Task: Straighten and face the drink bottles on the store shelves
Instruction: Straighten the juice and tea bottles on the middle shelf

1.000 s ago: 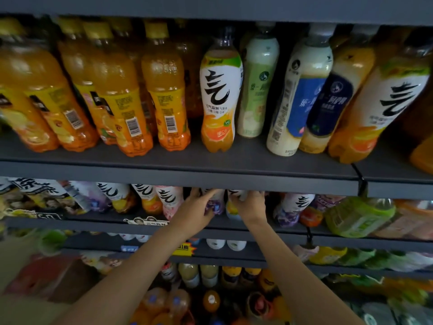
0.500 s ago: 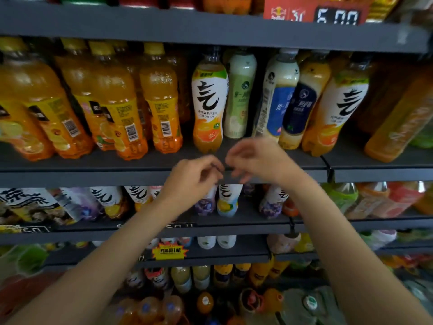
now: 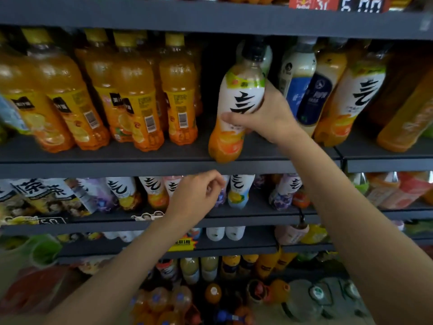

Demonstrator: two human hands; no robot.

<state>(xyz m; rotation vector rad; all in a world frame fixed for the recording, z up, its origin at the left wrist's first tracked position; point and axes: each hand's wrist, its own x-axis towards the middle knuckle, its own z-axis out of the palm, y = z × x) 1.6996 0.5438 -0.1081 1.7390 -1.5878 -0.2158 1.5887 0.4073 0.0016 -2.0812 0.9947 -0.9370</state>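
dark shelf [image 3: 140,164], orange juice bottles [image 3: 138,106] crowding left

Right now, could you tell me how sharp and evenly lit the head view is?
Head view: dim overall; wide-angle bending tilts the outer bottles; the orange juice bottles at left are smeared, and the lowest shelf blurs into darkness; the white-label bottle in the right hand reads clearest.
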